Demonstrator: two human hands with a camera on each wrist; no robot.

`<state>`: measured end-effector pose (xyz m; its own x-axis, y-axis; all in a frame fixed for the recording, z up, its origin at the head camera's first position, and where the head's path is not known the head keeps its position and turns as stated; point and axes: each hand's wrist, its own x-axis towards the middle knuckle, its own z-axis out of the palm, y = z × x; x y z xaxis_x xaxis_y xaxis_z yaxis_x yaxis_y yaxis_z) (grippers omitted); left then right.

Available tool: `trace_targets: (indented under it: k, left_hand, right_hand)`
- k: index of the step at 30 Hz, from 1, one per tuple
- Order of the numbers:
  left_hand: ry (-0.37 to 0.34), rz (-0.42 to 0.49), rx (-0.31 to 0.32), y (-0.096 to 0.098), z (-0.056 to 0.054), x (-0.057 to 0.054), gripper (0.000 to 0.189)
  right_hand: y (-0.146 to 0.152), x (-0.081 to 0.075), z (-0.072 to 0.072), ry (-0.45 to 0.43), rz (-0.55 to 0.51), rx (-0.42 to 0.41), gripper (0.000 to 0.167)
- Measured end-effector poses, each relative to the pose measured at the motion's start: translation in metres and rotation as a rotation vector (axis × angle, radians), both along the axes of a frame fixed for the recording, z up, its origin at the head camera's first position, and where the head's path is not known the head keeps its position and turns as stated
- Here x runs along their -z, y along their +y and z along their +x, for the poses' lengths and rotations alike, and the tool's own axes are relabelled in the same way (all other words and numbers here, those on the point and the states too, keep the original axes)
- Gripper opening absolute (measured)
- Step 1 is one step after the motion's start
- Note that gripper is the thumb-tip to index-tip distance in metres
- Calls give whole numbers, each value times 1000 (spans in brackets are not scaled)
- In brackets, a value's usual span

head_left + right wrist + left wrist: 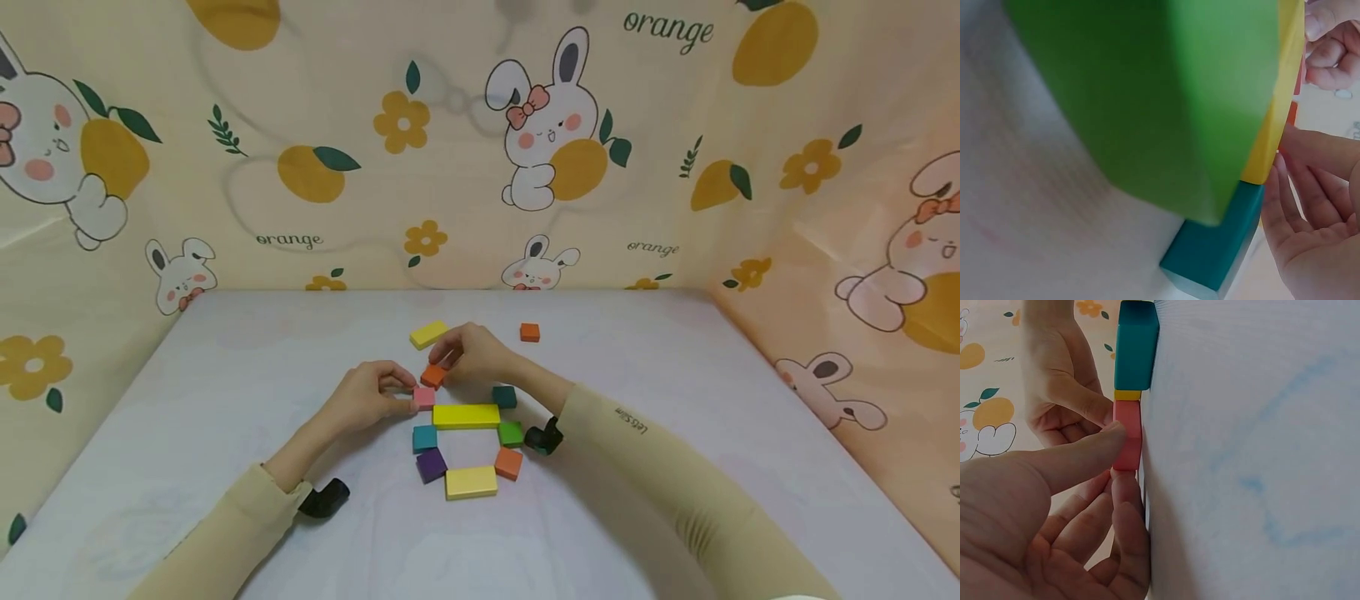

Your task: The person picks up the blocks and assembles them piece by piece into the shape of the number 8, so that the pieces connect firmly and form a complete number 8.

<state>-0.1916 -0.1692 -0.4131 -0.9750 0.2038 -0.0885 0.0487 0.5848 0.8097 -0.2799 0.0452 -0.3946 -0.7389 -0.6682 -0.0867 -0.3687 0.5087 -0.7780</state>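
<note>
My left hand [366, 397] pinches a pink block [423, 398] between thumb and fingers, at the left end of a long yellow block [466, 417]. Just behind it, my right hand [480, 354] holds a small orange block [432, 377] by its fingertips, tilted against the pink one's far corner. A dark teal block [504, 397] stands by the yellow block's right end. In front, a ring continues with a blue-teal block [424, 438], a purple block [431, 465], a pale yellow block [471, 483], another orange block [508, 463] and a green block [511, 433], which looms large in the right wrist view.
Behind the right hand lies a loose yellow block [429, 335], and farther right a third orange block [529, 332]. A white cloth [637, 350] covers the table. Printed sheets [450, 183] with rabbits and oranges stand at the back and sides.
</note>
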Motion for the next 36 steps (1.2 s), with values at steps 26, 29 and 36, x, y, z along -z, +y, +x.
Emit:
trace_targets:
  k: [26,29,36]
  left_hand:
    - [7,3,0,1,2,-5,31]
    - [8,1,-2,1,2,-4,32]
    - [2,0,-2,0,2,-3,32]
  right_hand:
    - [-1,-1,3,3,-40,-43,36]
    - [-2,0,3,-2,-33,-72,39]
    - [-3,3,1,-8,-37,-85,35]
